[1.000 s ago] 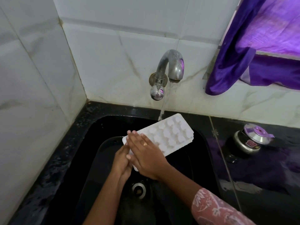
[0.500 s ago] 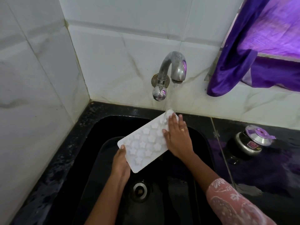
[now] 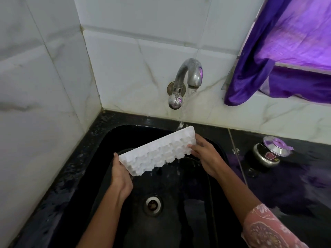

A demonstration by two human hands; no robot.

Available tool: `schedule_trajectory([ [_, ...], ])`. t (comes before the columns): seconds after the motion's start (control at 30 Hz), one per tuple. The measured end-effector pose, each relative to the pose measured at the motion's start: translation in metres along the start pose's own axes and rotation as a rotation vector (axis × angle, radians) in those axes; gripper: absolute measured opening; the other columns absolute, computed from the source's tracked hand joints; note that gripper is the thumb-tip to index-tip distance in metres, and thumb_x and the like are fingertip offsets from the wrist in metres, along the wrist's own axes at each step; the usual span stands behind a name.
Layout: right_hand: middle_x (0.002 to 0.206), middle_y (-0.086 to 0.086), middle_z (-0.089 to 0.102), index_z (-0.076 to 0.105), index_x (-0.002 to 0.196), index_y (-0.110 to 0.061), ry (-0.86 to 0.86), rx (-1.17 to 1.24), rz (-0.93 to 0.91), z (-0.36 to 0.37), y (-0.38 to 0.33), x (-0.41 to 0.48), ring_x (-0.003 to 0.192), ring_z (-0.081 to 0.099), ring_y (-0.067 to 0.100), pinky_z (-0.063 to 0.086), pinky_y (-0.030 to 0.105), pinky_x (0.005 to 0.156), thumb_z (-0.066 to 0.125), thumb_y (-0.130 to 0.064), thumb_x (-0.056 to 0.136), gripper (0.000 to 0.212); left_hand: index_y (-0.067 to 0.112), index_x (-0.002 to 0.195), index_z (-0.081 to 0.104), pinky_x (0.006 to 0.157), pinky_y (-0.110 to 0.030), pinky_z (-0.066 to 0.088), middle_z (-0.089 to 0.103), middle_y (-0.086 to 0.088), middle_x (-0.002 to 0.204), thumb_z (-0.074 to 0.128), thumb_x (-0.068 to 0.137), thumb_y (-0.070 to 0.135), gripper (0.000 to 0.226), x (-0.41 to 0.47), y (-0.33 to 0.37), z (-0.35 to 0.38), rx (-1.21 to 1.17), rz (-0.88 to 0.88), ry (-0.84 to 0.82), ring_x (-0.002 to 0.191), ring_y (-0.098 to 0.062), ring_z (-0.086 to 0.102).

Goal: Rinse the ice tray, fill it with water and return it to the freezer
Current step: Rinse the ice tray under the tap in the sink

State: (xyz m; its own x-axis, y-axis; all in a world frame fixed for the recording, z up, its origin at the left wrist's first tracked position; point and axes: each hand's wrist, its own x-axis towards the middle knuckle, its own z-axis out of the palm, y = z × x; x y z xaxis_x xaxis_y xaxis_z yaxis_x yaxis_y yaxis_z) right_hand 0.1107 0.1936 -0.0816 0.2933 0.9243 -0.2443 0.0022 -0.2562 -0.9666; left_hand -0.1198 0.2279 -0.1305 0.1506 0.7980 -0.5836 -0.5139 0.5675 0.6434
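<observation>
A white ice tray (image 3: 157, 151) is tilted on its long edge over the black sink (image 3: 111, 140), its bumpy underside facing me. My left hand (image 3: 120, 174) grips its near left end. My right hand (image 3: 204, 154) holds its far right end, fingers curled over the edge. Water runs from the steel tap (image 3: 189, 76) onto the tray's far corner and drips off its lower edge into the basin.
A drain (image 3: 153, 204) sits in the sink floor below the tray. A small steel pot with a lid (image 3: 268, 153) stands on the wet black counter at right. A purple curtain (image 3: 279, 51) hangs at upper right. White tiled walls close the left and back.
The tray has been turned from lying flat under my right palm to standing on edge, underside toward me. My right hand moved from on top of it to gripping its right end.
</observation>
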Motion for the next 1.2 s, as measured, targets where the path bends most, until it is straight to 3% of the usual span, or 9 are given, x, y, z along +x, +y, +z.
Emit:
schedule_trajectory([
  [0.1,0.100,0.005,0.069,0.062,0.112,-0.011,-0.009,0.237,0.056,0.001,-0.004,-0.016,0.093,0.063,0.017,0.049,0.024,0.080,0.031,0.014,0.081,0.051,0.017,0.088,0.060,0.062,-0.030,0.040,0.058,-0.007,0.079,0.032,0.092,0.043,0.038,-0.005,0.004,-0.005,0.005,0.002,0.055,0.069,-0.021,0.052],
  [0.2,0.102,0.012,0.062,0.055,0.117,0.002,0.067,0.456,0.139,0.000,0.001,-0.024,0.096,0.058,0.022,0.048,0.027,0.083,0.026,0.015,0.078,0.050,0.016,0.083,0.055,0.062,-0.025,0.038,0.052,-0.004,0.075,0.036,0.089,0.026,0.022,-0.005,0.005,-0.010,-0.095,0.015,0.075,0.065,-0.016,0.046],
  [0.27,0.109,0.015,0.058,0.050,0.122,0.003,0.116,0.531,0.180,-0.001,0.006,-0.027,0.098,0.056,0.025,0.048,0.031,0.086,0.029,0.007,0.083,0.044,0.010,0.080,0.054,0.060,-0.022,0.046,0.057,-0.006,0.073,0.035,0.089,0.018,0.022,-0.008,0.004,-0.013,-0.158,0.034,0.038,0.067,-0.016,0.050],
  [0.33,0.110,0.016,0.061,0.052,0.119,-0.001,0.127,0.533,0.184,-0.002,0.009,-0.030,0.099,0.057,0.027,0.048,0.035,0.087,0.033,-0.001,0.086,0.039,0.001,0.092,0.058,0.056,-0.021,0.053,0.063,-0.012,0.080,0.031,0.089,0.013,0.029,-0.011,0.004,-0.016,-0.160,0.045,-0.024,0.072,-0.019,0.056],
  [0.53,0.108,0.012,0.066,0.060,0.113,-0.001,0.047,0.493,0.157,-0.008,0.013,-0.037,0.085,0.061,0.020,0.051,0.031,0.068,0.030,-0.007,0.082,0.043,-0.004,0.121,0.051,0.073,-0.029,0.047,0.059,-0.018,0.111,0.030,0.070,0.001,0.055,-0.010,0.000,-0.024,-0.060,0.167,-0.016,0.088,-0.024,0.057],
  [0.63,0.111,0.014,0.067,0.062,0.114,-0.004,0.101,0.453,0.148,-0.011,0.018,-0.037,0.092,0.065,0.025,0.051,0.031,0.067,0.040,-0.011,0.089,0.034,0.000,0.130,0.048,0.078,-0.033,0.046,0.058,-0.019,0.120,0.037,0.055,0.003,0.076,-0.010,0.000,-0.022,0.008,0.184,-0.050,0.100,-0.027,0.058],
  [0.73,0.116,0.013,0.064,0.059,0.118,-0.008,0.177,0.384,0.148,-0.014,0.024,-0.037,0.103,0.062,0.029,0.053,0.035,0.073,0.042,-0.005,0.092,0.031,0.003,0.130,0.050,0.078,-0.036,0.047,0.059,-0.018,0.121,0.038,0.055,-0.001,0.076,-0.009,-0.004,-0.019,0.063,0.172,-0.077,0.108,-0.032,0.057],
  [1.03,0.094,0.005,0.063,0.049,0.124,-0.004,0.297,0.312,0.142,-0.032,0.031,-0.044,0.086,0.060,0.020,0.051,0.032,0.072,0.040,0.008,0.090,0.037,0.006,0.129,0.051,0.086,-0.043,0.048,0.060,-0.020,0.123,0.038,0.059,-0.004,0.072,-0.004,-0.015,-0.003,0.170,0.110,-0.152,0.114,-0.036,0.056],
  [1.2,0.094,0.006,0.067,0.058,0.114,-0.004,0.314,0.291,0.118,-0.046,0.032,-0.046,0.082,0.065,0.021,0.054,0.025,0.058,0.039,0.008,0.089,0.034,0.006,0.131,0.048,0.085,-0.043,0.049,0.059,-0.017,0.123,0.033,0.070,-0.014,0.066,0.000,-0.024,0.014,0.176,0.112,-0.155,0.113,-0.034,0.056],
])
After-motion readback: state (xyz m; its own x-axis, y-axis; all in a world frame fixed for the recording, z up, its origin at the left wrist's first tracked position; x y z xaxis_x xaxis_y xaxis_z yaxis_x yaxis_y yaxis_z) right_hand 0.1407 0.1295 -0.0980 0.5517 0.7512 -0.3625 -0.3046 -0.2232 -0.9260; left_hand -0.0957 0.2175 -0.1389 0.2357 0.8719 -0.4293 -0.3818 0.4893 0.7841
